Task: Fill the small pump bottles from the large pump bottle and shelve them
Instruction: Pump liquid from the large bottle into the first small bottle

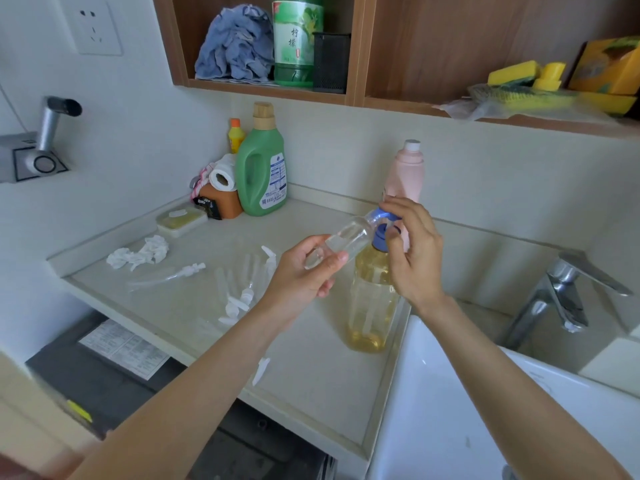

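The large clear pump bottle (372,303) with yellow liquid and a blue pump head (382,221) stands on the counter near the sink. My left hand (304,271) holds a small clear bottle (346,239) tilted, its open mouth up against the blue spout. My right hand (414,247) rests on top of the blue pump head, fingers curled over it. Several more small clear bottles (239,275) and white pump tops (237,304) lie on the counter to the left.
A green detergent jug (263,171), paper roll (223,176) and pink bottle (405,171) stand by the wall. Crumpled tissue (138,254) lies at the left. White sink (450,393) and chrome tap (561,289) are at the right. Wooden shelves (270,88) hang above.
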